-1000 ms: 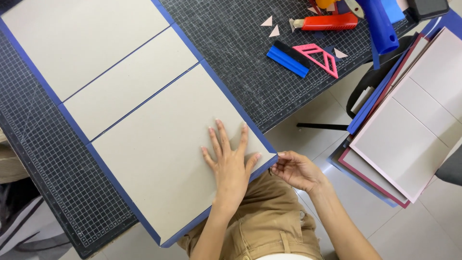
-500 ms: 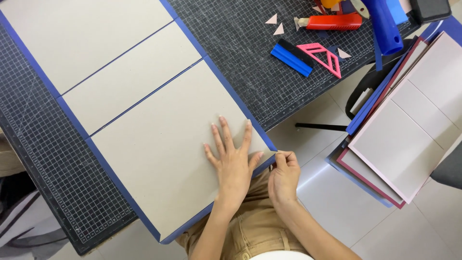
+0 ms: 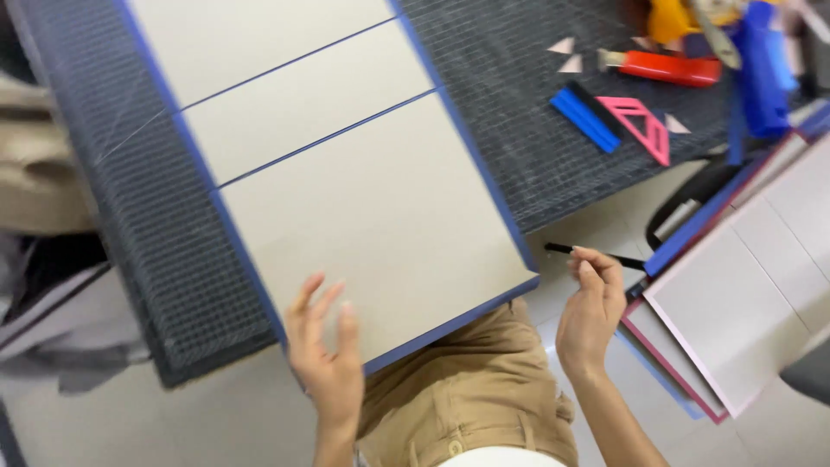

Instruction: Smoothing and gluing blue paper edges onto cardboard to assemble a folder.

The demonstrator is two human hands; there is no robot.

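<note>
Your left hand (image 3: 327,363) sits at about 7 o'clock in the view, open with the fingers spread and lifted. The fingertips lie on the near corner of the large grey board (image 3: 372,225), right where its blue edging (image 3: 450,322) meets the dark cutting mat (image 3: 173,259). It grips nothing.

Your right hand (image 3: 590,310) is at about 4 o'clock, off the counter's edge and above the pale floor. Its fingers are curled shut, and they pinch the end of a thin black rod (image 3: 562,249) that pokes out toward 9 o'clock. I cannot tell what kind of tool the rod is, since the picture is blurred there.

The grey board lies tilted across the mat, and thin blue lines split it into three panels. The largest panel is nearest you, and its lower right corner hangs over your tan trousers (image 3: 467,389).

Up at 1 o'clock, on the mat, lie a flat blue bar (image 3: 584,119), a pink triangle ruler (image 3: 641,125) just beside it, a red cutter (image 3: 666,67) and a few small pale triangular scraps (image 3: 564,45). At 3 o'clock a stack of grey boards with blue and pink edges (image 3: 743,285) rests low beside the counter, well apart from your left hand and near your right one.
</note>
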